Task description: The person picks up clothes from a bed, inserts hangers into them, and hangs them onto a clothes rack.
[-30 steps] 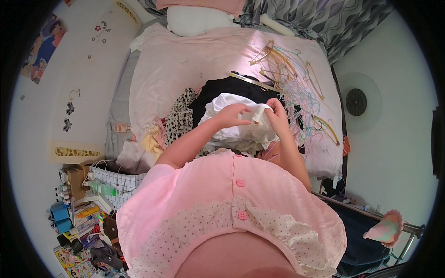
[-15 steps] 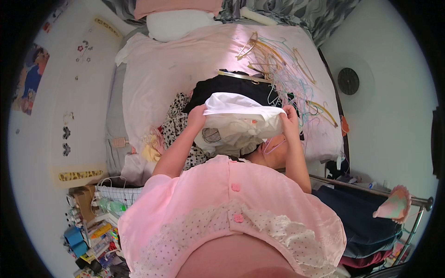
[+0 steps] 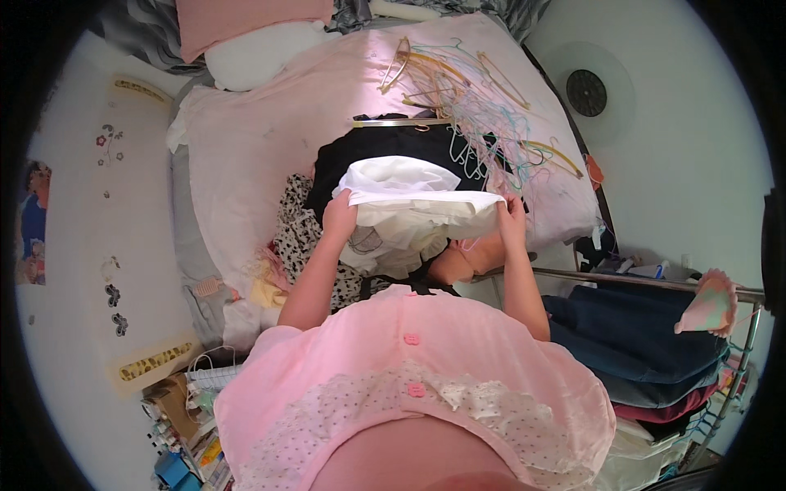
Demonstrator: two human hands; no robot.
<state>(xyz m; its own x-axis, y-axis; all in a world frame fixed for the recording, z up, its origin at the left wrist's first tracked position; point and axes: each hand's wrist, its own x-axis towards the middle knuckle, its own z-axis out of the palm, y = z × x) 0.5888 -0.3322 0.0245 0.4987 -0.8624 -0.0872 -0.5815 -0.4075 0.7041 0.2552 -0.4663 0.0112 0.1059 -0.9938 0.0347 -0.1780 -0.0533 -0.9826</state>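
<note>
A white garment (image 3: 399, 177) is stretched between my two hands, its near edge pulled almost straight. My left hand (image 3: 341, 216) pinches the left end of that edge, and the fingers of my right hand (image 3: 512, 216) grip the right end. Below the stretched edge, cream-coloured cloth (image 3: 401, 237) shows over my lap; I cannot tell whether it belongs to the same piece. Just beyond the white garment lies a black garment (image 3: 336, 164) on the bed, with a black-and-white patterned cloth (image 3: 296, 214) to the left.
A tangle of clothes hangers (image 3: 483, 114) covers the bed's right side. Pillows (image 3: 262, 56) rest at the far left of the pink bedsheet (image 3: 254, 139). Dark clothes hang from a metal rail (image 3: 573, 278) at my right. A cluttered shelf (image 3: 184, 417) stands at lower left.
The white garment's near edge has been drawn tauter and straighter between my hands. The whole view has turned and shifted, bringing more of the rail's hanging clothes into sight.
</note>
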